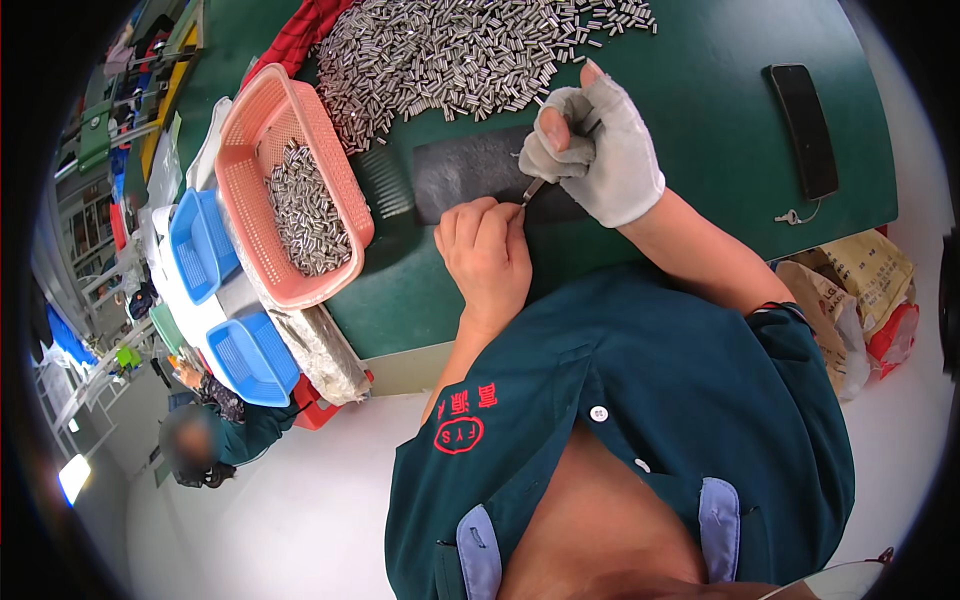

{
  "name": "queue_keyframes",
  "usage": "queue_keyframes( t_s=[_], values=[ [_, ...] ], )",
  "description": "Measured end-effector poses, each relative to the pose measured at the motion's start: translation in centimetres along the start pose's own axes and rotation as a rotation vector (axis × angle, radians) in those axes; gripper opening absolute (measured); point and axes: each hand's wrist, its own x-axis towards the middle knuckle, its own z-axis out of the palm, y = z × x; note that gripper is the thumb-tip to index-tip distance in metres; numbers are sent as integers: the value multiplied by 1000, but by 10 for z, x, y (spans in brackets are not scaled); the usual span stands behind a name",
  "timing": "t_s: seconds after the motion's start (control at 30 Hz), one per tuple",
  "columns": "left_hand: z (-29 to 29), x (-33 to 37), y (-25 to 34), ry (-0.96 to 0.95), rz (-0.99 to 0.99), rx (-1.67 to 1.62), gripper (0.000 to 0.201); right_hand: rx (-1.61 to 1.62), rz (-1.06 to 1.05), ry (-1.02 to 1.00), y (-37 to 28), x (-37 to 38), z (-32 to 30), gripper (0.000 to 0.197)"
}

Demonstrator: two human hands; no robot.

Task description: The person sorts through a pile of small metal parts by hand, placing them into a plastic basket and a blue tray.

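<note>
My right hand [610,155], in a pale glove with some fingertips bare, is closed around a slim tool with a metal tip [535,189]. Its kind is hidden by the fist. The tip points down to the fingertips of my bare left hand [485,255], which are pressed together at the mat's near edge. Whatever the left fingers pinch is too small to make out. Both hands are over a dark rectangular mat [445,175] on the green table [700,100]. Beyond them spreads a large heap of short silvery metal cylinders [450,55].
Left of the mat, a pink basket [355,200] contains more cylinders. Two blue trays [205,245] stand beyond it, near a co-worker [240,435]. A black phone [805,130] and a key [795,216] lie at the right. Red checked cloth [300,35] touches the heap. Bags [850,290] sit below the table's right edge.
</note>
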Motion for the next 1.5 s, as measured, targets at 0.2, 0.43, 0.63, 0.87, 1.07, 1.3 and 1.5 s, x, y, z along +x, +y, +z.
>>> queue_keyframes(
  t_s=[0.2, 0.43, 0.63, 0.87, 1.07, 1.3, 1.5],
  values=[
    [-1, 0, 1, 2, 20, 8, 13, 3, 11, 3, 1, 1, -2, 58],
    [-2, 0, 1, -2, 24, 8, 15, -7, 11, 20, 1, 2, 1, 57],
    [-2, 1, 2, 1, 21, 5, 15, -33, 28, 16, 2, 2, 0, 54],
    [2, 0, 1, 33, 28, -39, 15, -128, 52, 42, 5, -2, 1, 50],
    [3, -1, 0, 31, 24, -57, 15, -274, 56, 97, 5, -10, 9, 51],
    [1, 0, 1, 24, 21, -54, 14, -127, 30, 34, 4, -6, 1, 51],
    [0, 0, 2, 11, 19, -47, 14, -24, 21, 4, 3, -2, -1, 51]
  ],
)
